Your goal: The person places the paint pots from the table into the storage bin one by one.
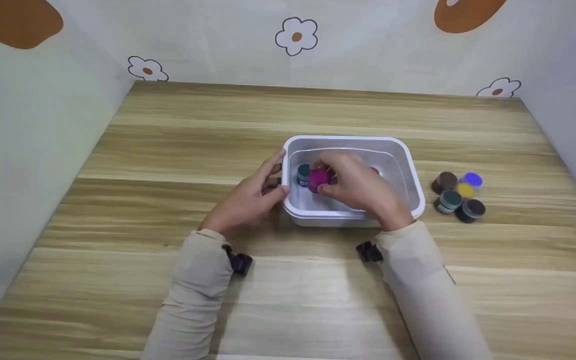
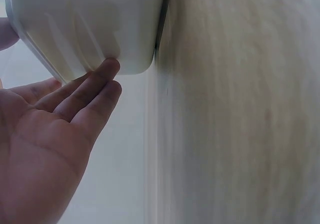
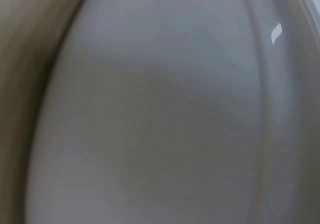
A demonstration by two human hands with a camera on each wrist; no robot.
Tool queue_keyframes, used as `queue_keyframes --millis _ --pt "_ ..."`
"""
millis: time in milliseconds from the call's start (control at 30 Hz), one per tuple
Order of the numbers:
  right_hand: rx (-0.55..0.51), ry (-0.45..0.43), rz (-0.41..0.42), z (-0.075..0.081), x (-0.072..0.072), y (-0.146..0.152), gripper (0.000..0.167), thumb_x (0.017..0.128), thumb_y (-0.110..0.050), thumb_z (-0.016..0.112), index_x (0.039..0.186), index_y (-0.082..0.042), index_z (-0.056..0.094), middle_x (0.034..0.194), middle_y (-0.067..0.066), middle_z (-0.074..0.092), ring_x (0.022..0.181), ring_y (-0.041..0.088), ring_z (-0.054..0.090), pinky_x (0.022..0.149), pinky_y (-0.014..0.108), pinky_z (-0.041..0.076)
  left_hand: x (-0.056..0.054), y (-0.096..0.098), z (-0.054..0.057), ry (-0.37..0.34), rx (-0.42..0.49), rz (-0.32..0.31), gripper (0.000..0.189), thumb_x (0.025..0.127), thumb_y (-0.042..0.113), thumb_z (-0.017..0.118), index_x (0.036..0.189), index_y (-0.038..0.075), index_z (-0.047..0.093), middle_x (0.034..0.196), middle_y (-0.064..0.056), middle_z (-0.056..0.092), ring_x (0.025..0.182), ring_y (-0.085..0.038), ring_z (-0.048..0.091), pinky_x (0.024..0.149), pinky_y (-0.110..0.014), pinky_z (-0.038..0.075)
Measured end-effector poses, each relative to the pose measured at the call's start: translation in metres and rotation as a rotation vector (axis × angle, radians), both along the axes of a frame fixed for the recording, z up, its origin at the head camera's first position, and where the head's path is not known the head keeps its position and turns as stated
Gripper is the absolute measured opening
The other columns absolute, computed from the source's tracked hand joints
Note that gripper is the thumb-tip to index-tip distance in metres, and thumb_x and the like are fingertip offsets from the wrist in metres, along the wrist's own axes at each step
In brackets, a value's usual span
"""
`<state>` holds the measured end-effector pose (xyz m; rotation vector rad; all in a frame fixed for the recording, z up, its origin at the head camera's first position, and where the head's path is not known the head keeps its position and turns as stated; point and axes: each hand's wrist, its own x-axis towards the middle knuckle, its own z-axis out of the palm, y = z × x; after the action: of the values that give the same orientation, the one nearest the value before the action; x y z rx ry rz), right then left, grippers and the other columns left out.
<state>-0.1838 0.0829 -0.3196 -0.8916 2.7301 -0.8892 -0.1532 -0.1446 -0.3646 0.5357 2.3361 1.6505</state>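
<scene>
My right hand (image 1: pixel 355 182) reaches into a white plastic container (image 1: pixel 353 214) and pinches a small paint pot with a magenta lid (image 1: pixel 319 178) between thumb and fingers. Just left of that pot, inside the container, stands another pot with a dark green lid (image 1: pixel 303 174). Part of a further lid (image 1: pixel 375 170) peeks out beyond the right hand. My left hand (image 1: pixel 250 197) rests against the container's left end, thumb by the rim. In the left wrist view, its nearly straight fingers (image 2: pixel 95 87) touch the outer wall. Only the container's blurred wall (image 3: pixel 160 109) fills most of the right wrist view.
Right of the container, several pots stand grouped on the wooden table (image 1: pixel 208 130): brown (image 1: pixel 445 182), blue (image 1: pixel 471 179), yellow (image 1: pixel 465 190), dark green (image 1: pixel 448 201) and near-black (image 1: pixel 471 210). Walls enclose the table at the back and sides.
</scene>
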Motion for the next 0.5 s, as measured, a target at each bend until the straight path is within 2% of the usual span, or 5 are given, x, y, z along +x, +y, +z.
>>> queue_keyframes --millis 100,233,500 --pt "0.052 0.014 -0.006 -0.004 0.002 -0.009 0.032 0.083 0.001 0.074 0.115 0.0 0.066 0.109 0.013 0.069 0.099 0.026 0.064 0.092 0.041 0.055 0.0 0.0 -0.001 -0.003 -0.005 0.008 0.072 0.1 0.017 0.055 0.16 0.016 0.014 0.158 -0.013 0.034 0.139 -0.029 0.044 0.114 -0.037 0.039" --pt "0.088 -0.023 -0.022 -0.009 0.002 -0.017 0.032 0.085 -0.001 0.073 0.117 -0.003 0.067 0.109 0.012 0.068 0.095 0.025 0.062 0.091 0.039 0.055 0.0 0.0 0.0 -0.016 -0.007 0.013 0.072 0.1 0.017 0.055 0.16 0.018 0.014 0.158 -0.011 0.034 0.138 -0.027 0.045 0.113 -0.035 0.04" --pt "0.103 -0.06 -0.015 -0.016 -0.002 -0.019 0.036 0.084 -0.001 0.074 0.12 -0.003 0.068 0.111 0.011 0.069 0.097 0.024 0.062 0.093 0.038 0.055 0.0 0.0 -0.001 -0.023 -0.005 0.01 0.072 0.1 0.018 0.054 0.16 0.019 0.014 0.158 -0.012 0.034 0.138 -0.028 0.045 0.112 -0.035 0.041"
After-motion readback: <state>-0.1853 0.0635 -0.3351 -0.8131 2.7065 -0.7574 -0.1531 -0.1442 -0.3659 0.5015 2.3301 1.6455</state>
